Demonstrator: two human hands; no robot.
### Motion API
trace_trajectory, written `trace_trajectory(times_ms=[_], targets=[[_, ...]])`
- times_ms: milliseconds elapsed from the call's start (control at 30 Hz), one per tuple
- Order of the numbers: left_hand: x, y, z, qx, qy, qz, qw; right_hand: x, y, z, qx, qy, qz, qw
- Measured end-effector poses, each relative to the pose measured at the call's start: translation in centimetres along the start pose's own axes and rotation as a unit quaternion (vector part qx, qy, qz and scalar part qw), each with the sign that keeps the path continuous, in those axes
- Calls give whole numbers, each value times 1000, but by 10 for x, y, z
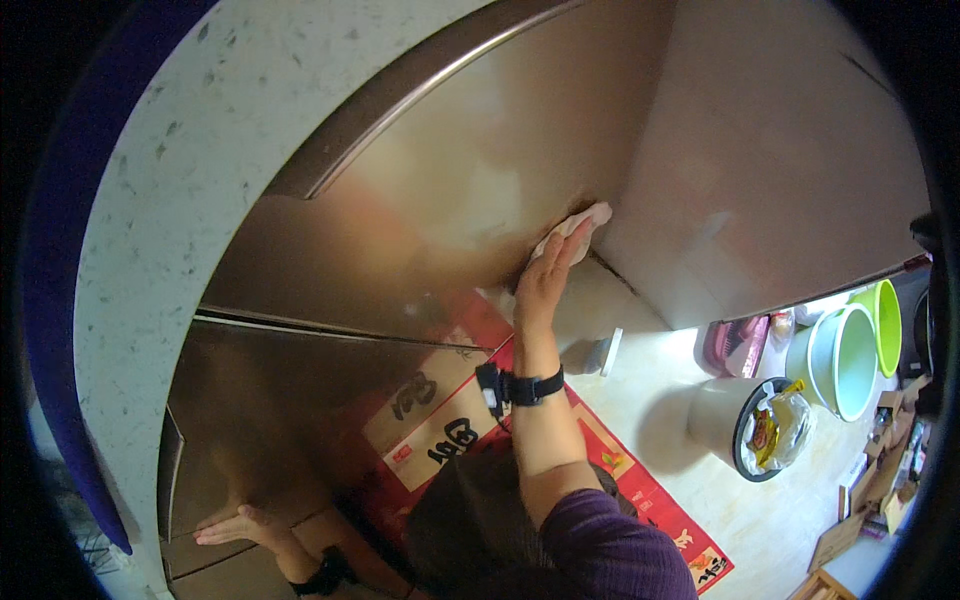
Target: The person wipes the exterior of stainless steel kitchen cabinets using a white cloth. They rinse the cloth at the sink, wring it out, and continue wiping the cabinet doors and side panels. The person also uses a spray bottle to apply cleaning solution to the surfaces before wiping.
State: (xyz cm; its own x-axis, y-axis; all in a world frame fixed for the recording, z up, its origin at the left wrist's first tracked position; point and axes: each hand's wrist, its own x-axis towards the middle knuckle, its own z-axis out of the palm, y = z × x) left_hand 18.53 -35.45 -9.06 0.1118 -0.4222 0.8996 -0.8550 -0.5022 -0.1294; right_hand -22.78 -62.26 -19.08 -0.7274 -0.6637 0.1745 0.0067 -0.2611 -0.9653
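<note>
My right hand (546, 281) presses a crumpled white cloth (574, 232) flat against the lower part of a glossy brown cabinet door (465, 165), near the corner where a side panel (735, 187) meets it. Part of the cloth lies under the fingers. At the lower left, my left hand (238, 526) rests with its fingers stretched out against another glossy cabinet front (300, 420), and nothing shows in it. Both wrists wear black straps. A long metal edge handle (442, 79) runs along the top of the door.
A speckled pale countertop (172, 150) curves above the cabinets. Below me lies a red mat (645, 495) with printed patterns. To the right on the floor stand a lined trash bin (720, 420), a light blue bucket (832, 360), a green bucket (886, 330), a pink basket (735, 345) and cardboard pieces (836, 540).
</note>
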Motion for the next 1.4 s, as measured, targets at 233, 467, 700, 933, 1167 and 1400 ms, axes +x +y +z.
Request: trace_trajectory(times_ms=[233,467,700,933,1167,1400], targets=[[3,7,-4,-4,-8,-31,999,-46,-43,8,-96,-90,-234,963],[1,11,-10,-17,-53,-15,998,11,-31,11,-40,12,-114,993],[5,15,-5,52,6,46,998,-12,-24,9,-67,-3,-116,991],[2,7,-7,39,-59,-6,997,5,-13,12,-36,23,-85,995],[0,12,-10,1,-76,-32,997,-16,-29,10,-70,-21,-93,993],[4,13,-10,-8,-69,-22,997,17,14,1,-72,-6,-85,994]])
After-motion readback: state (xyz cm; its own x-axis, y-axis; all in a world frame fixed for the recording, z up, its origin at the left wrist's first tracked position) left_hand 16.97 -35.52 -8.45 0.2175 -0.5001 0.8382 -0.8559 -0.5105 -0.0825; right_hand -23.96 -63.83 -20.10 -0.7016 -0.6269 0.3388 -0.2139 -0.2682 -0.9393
